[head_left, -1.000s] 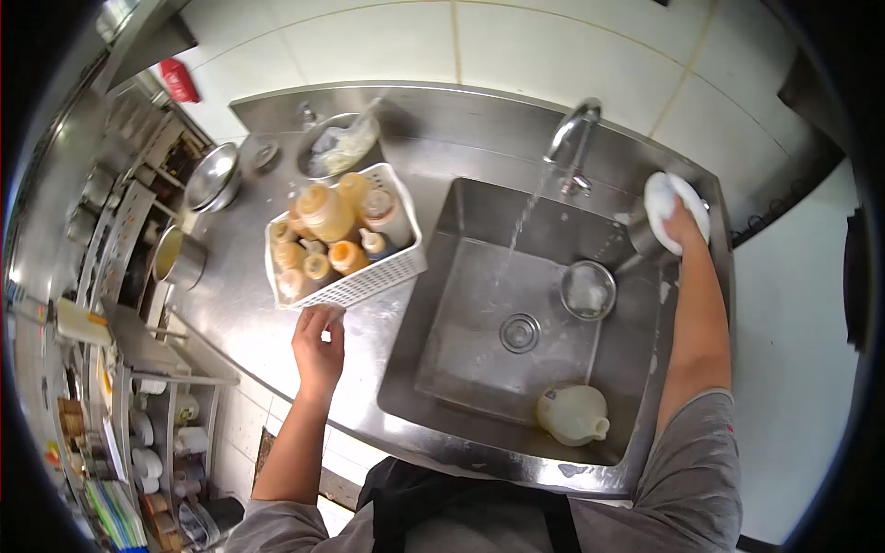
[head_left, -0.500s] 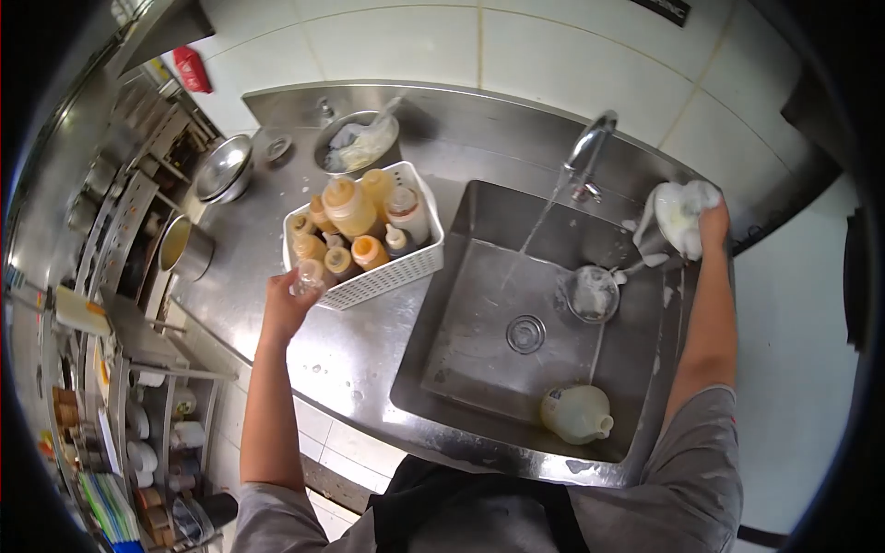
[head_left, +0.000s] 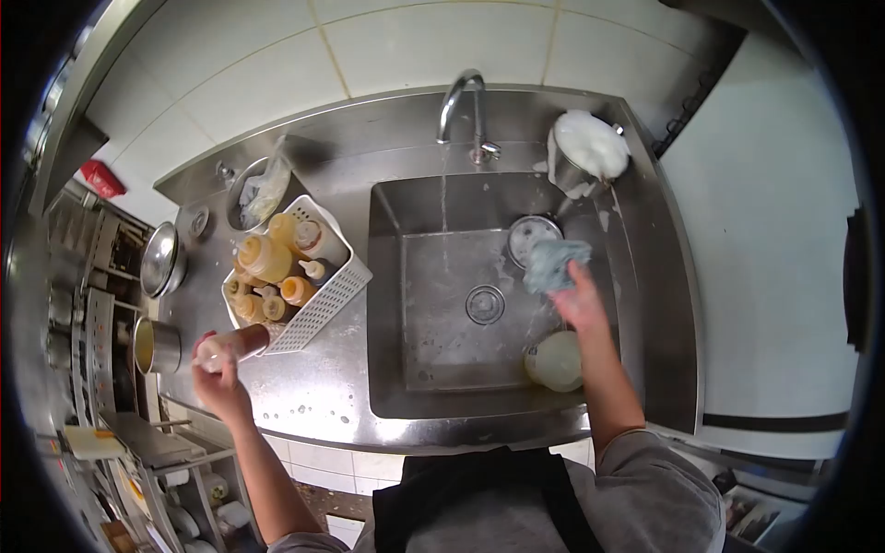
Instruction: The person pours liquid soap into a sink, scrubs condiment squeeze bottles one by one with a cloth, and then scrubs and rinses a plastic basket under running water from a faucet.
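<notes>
- While gripping a reddish-brown bottle (head_left: 249, 341) in the left hand (head_left: 219, 373), holding it nearly level above the bench (head_left: 336, 369), just beside the near corner of the white basket (head_left: 327, 304).
- Curling the left fingers round the pale end; not showing clearly, through the blur, whether as cap or base.
- Judging by the dark colour, possibly carrying contents and a modest weight, yet looking manageable one-handed.
- Seeming smooth, perhaps squeezable, and likely turning slippery if wet; calling for a firm, unforced hold round the middle of the body.
- Holding a blue-grey cloth (head_left: 556, 264) by one edge in the right hand (head_left: 581, 300), above the sink (head_left: 387, 286), near the steel bowl (head_left: 513, 247); closing the right fingers on the fabric.
- Looking soft, limp and light, probably wet; better gathering into the palm than pinching at a corner.
- Angling the left forearm forward and outward, bending at the wrist.
- Pointing the right forearm forward over the sink, passing beside the jug (head_left: 553, 364) in view.
</notes>
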`<action>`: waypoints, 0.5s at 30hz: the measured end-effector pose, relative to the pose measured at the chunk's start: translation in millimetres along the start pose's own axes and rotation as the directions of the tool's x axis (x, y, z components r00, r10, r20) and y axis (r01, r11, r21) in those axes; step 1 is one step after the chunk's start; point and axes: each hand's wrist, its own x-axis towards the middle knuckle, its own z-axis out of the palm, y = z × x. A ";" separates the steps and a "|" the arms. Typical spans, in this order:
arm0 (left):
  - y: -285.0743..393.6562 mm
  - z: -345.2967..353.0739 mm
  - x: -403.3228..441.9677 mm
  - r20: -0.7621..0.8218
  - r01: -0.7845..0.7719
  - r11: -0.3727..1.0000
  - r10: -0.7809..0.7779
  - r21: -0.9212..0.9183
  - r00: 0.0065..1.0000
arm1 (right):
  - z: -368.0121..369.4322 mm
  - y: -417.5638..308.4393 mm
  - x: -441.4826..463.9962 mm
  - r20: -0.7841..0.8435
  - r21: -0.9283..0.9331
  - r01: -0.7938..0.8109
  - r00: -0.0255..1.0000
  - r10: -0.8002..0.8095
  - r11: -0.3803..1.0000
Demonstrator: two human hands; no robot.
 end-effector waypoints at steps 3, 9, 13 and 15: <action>21.3 5.0 0.0 -0.041 -0.181 0.973 0.177 -0.141 0.983 | 18.5 39.4 -13.5 0.031 0.057 -0.147 0.989 0.146 0.987; 72.9 136.3 -55.7 0.584 0.446 0.695 -0.046 -0.563 0.810 | 119.5 91.4 -18.2 0.329 -0.260 0.013 0.941 0.076 0.965; 105.0 216.1 -72.8 0.670 0.603 0.333 0.137 -0.725 0.730 | 138.8 90.0 -11.7 0.180 -0.514 0.451 0.889 -0.422 0.730; 105.9 239.2 -83.1 0.673 0.624 0.297 0.102 -0.723 0.732 | 127.2 87.5 -17.5 0.272 -0.721 0.533 0.806 -0.525 0.444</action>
